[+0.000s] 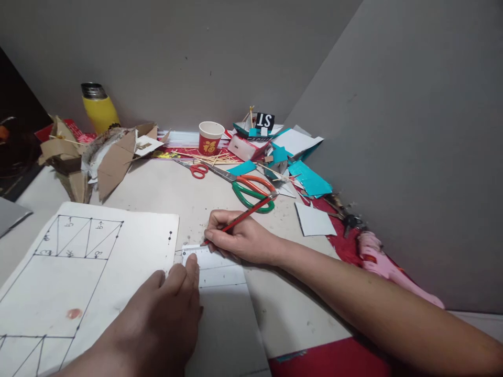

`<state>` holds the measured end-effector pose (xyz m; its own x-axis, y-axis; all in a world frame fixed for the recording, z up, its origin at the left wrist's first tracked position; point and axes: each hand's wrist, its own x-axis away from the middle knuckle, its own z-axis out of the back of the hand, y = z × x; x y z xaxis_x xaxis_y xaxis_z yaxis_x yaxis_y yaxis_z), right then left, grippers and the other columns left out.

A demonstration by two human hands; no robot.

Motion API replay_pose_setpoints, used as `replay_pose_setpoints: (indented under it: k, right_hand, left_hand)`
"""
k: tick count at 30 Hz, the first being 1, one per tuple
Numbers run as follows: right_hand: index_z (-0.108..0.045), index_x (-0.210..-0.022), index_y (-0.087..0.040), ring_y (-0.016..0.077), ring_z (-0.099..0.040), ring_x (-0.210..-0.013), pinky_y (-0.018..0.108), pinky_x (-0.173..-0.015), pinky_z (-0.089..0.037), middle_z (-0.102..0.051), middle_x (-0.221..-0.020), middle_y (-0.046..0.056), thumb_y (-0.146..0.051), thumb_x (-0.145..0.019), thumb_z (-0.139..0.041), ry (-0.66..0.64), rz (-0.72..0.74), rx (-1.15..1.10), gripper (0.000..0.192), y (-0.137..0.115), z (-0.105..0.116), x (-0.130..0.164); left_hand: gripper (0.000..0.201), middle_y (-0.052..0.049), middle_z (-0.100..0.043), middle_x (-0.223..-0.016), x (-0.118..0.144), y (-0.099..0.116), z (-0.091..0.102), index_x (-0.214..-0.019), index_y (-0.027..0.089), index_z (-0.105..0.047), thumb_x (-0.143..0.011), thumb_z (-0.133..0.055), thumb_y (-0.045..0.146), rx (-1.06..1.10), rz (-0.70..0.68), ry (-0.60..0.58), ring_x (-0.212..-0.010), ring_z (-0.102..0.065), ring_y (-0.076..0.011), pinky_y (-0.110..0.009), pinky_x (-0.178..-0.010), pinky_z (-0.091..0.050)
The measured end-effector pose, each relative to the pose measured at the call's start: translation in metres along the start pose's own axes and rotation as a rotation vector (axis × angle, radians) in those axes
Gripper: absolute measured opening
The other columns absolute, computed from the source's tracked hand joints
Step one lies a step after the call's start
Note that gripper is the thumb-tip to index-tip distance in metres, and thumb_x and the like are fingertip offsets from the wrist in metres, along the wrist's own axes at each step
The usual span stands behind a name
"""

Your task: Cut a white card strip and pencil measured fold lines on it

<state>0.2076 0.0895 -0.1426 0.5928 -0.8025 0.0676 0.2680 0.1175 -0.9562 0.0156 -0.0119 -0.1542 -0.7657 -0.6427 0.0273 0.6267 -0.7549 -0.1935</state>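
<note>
My right hand [239, 238] is closed around a red and black pencil [249, 211], its tip down by the top edge of a white card [228, 309]. A clear ruler [201, 252] lies across the upper part of that card. My left hand [173, 298] rests with fingers stretched out, fingertips pressing on the ruler's left part. Faint pencil lines run across the card. To the left lies a sheet of paper [137, 246] with ruled black lines and triangles drawn on it, partly covered by my left forearm.
Beyond my hands lie large scissors [255, 191] with orange and green handles and small red scissors [199, 170]. Thin sticks [216, 158], a paper cup [210, 140], a yellow bottle [100, 110] and cardboard scraps [116, 165] stand further back. A pink glue gun [387, 267] lies right.
</note>
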Motion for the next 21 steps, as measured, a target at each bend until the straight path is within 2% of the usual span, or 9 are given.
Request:
replay_pose_setpoints:
  k: [4,8,9,11,13,15,17,21]
  right_hand:
    - [-0.048,-0.069,-0.018,0.0069,-0.047,-0.049,0.018,-0.045,-0.037,-0.059,-0.062,-0.002,-0.021,-0.087,-0.057,0.028,0.004,-0.012,0.02,0.003,-0.003,0.0]
    - [-0.055,-0.084,-0.017,0.0074,-0.049,-0.047,0.02,-0.043,-0.04,-0.062,-0.069,0.0,-0.034,-0.096,-0.05,0.043,0.077,-0.124,0.022,-0.007,0.004,0.007]
    - [-0.057,-0.088,-0.016,0.0083,-0.052,-0.05,0.021,-0.046,-0.043,-0.063,-0.072,0.001,-0.035,-0.097,-0.047,0.049,0.136,-0.065,0.023,-0.013,0.009,0.011]
    - [-0.059,-0.092,-0.016,0.0104,-0.056,-0.06,0.023,-0.056,-0.047,-0.065,-0.078,0.004,-0.031,-0.099,-0.044,0.064,0.258,0.203,0.022,-0.025,0.022,0.02]
    - [-0.061,-0.092,-0.017,0.0139,-0.058,-0.07,0.026,-0.064,-0.047,-0.065,-0.081,0.005,-0.026,-0.098,-0.046,-0.026,0.363,0.544,0.018,-0.034,0.036,0.033]
    - [-0.061,-0.098,-0.017,0.0184,-0.059,-0.081,0.03,-0.072,-0.047,-0.066,-0.087,0.007,-0.026,-0.094,-0.053,-0.146,0.321,0.79,0.013,-0.037,0.046,0.049]
    - [-0.06,-0.107,-0.016,0.0213,-0.058,-0.086,0.033,-0.075,-0.047,-0.065,-0.092,0.01,-0.024,-0.092,-0.056,-0.22,0.234,0.942,0.017,-0.035,0.05,0.063]
    - [-0.06,-0.114,-0.013,0.0212,-0.056,-0.085,0.033,-0.075,-0.046,-0.062,-0.093,0.011,-0.008,-0.092,-0.048,-0.258,0.147,1.121,0.025,-0.029,0.044,0.075]
  left_hand:
    - [0.035,-0.018,-0.058,-0.137,0.002,0.0,0.0,-0.115,0.017,-0.073,-0.088,-0.055,0.029,0.011,-0.008,-0.007,-0.099,-0.064,-0.0292,-0.037,-0.07,-0.044]
    - [0.035,-0.02,-0.058,-0.137,0.001,-0.001,0.004,-0.112,0.015,-0.074,-0.085,-0.054,0.028,0.038,-0.015,-0.033,-0.098,-0.065,-0.0303,-0.038,-0.069,-0.048]
    - [0.034,-0.02,-0.058,-0.137,0.0,-0.002,0.005,-0.11,0.016,-0.075,-0.086,-0.053,0.026,0.046,-0.008,-0.042,-0.098,-0.065,-0.0302,-0.038,-0.07,-0.049]
    - [0.036,-0.021,-0.059,-0.136,0.0,-0.002,0.006,-0.112,0.014,-0.074,-0.087,-0.05,0.024,0.062,0.015,-0.068,-0.096,-0.067,-0.0301,-0.038,-0.069,-0.052]
    - [0.042,-0.024,-0.058,-0.136,-0.001,-0.003,0.008,-0.121,0.008,-0.068,-0.086,-0.048,0.02,0.075,0.044,-0.092,-0.099,-0.067,-0.0309,-0.039,-0.072,-0.054]
    - [0.051,-0.026,-0.056,-0.137,0.0,-0.004,0.01,-0.129,0.003,-0.06,-0.081,-0.049,0.017,0.102,0.065,-0.114,-0.104,-0.066,-0.0324,-0.041,-0.078,-0.055]
    - [0.058,-0.027,-0.054,-0.138,0.0,-0.005,0.013,-0.133,-0.001,-0.055,-0.077,-0.05,0.015,0.138,0.069,-0.139,-0.108,-0.064,-0.034,-0.043,-0.083,-0.056]
    - [0.058,-0.028,-0.052,-0.14,-0.003,-0.005,0.017,-0.13,-0.001,-0.058,-0.074,-0.049,0.011,0.146,0.067,-0.216,-0.108,-0.064,-0.0362,-0.046,-0.084,-0.056]
